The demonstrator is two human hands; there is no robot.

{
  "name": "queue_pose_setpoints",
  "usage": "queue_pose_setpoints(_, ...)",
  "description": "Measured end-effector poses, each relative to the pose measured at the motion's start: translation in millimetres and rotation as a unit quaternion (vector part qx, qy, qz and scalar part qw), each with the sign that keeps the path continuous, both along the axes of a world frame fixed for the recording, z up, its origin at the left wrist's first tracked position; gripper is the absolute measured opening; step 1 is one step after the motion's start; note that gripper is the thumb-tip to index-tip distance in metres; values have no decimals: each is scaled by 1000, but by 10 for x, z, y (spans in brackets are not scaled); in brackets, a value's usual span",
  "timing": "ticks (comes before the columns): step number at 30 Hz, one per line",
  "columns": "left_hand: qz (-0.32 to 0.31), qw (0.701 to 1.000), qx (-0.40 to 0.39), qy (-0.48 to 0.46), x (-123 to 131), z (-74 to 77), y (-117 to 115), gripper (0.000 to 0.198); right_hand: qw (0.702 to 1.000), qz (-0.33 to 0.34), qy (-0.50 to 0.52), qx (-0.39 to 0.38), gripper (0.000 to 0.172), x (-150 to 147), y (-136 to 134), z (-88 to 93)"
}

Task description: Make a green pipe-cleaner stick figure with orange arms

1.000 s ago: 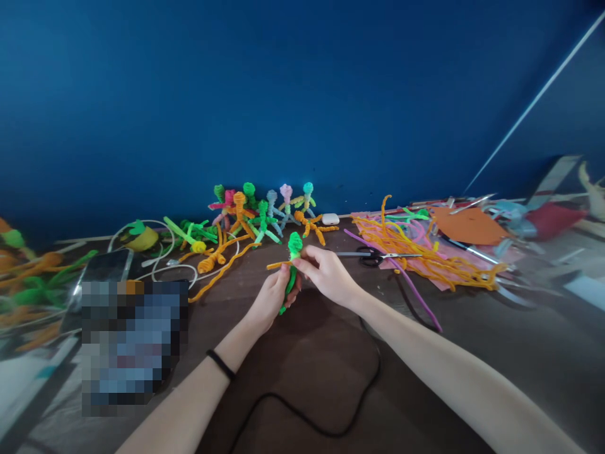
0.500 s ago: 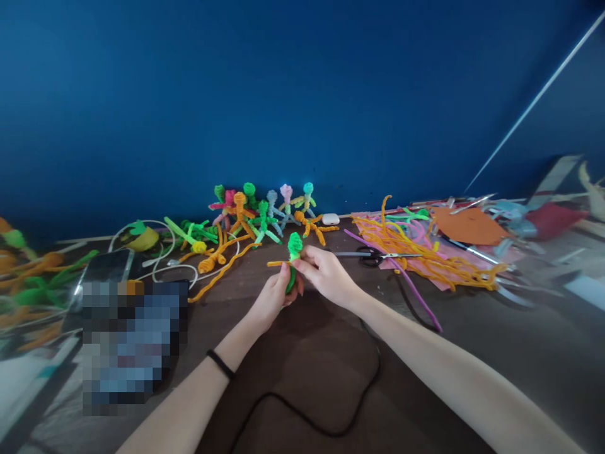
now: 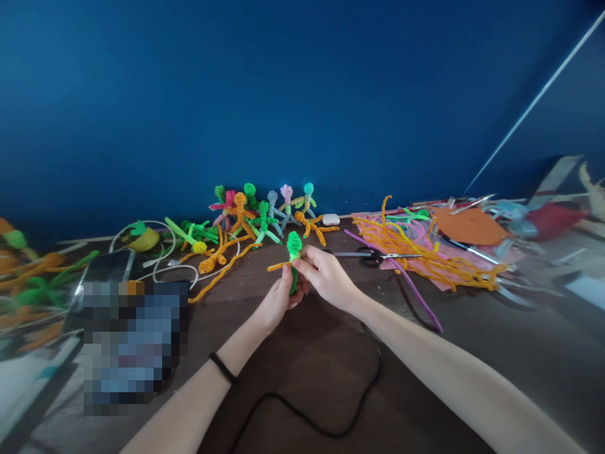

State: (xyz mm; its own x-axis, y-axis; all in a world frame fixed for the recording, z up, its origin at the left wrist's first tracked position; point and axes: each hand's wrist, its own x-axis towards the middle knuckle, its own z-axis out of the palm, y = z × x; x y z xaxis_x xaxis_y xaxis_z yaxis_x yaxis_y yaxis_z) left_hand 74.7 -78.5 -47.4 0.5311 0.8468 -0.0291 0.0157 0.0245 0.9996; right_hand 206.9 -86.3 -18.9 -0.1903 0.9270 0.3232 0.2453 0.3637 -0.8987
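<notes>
A small green pipe-cleaner figure (image 3: pixel 294 243) with a coiled head stands upright between my hands, its orange arm sticking out to the left. My left hand (image 3: pixel 278 295) is closed round its lower green part, the thumb just under the orange arm. Pinched at the figure's neck from the right are the fingers of my right hand (image 3: pixel 324 272). The fingers hide much of the figure's body. Behind it, several finished-looking pipe-cleaner figures (image 3: pixel 241 213) in orange, green, pink and blue lean near the blue wall.
Right of my hands lie scissors (image 3: pixel 373 256), a purple pipe cleaner (image 3: pixel 420 298), a heap of orange pipe cleaners (image 3: pixel 449 268) and orange paper (image 3: pixel 467 225). A white case (image 3: pixel 331 219) sits near the wall. A blurred-out screen (image 3: pixel 146 347) is at left; a black cable (image 3: pixel 302 416) runs in front.
My left hand has shifted slightly to the right at the figure's lower part. The orange arm now tilts a little more downward at its left end. My right hand keeps its pinch.
</notes>
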Motion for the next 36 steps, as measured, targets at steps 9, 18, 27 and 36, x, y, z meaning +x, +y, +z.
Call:
queue_pose_setpoints(9,-29,983,-96,-153,58,18,-31,32,999,-39,36,-6,20,18,19,15)
queue_pose_setpoints(18,-108,943,-225,-218,11,69,-33,31,997,-43,59,-20,20,12,37,-13)
queue_pose_setpoints(27,-161,933,-229,-225,-48,94,-18,20,994,-16,108,-16,23,14,-8,72)
queue_pose_setpoints(36,-179,942,-212,-190,-36,65,-33,24,993,-20,111,-43,27,51,-14,109)
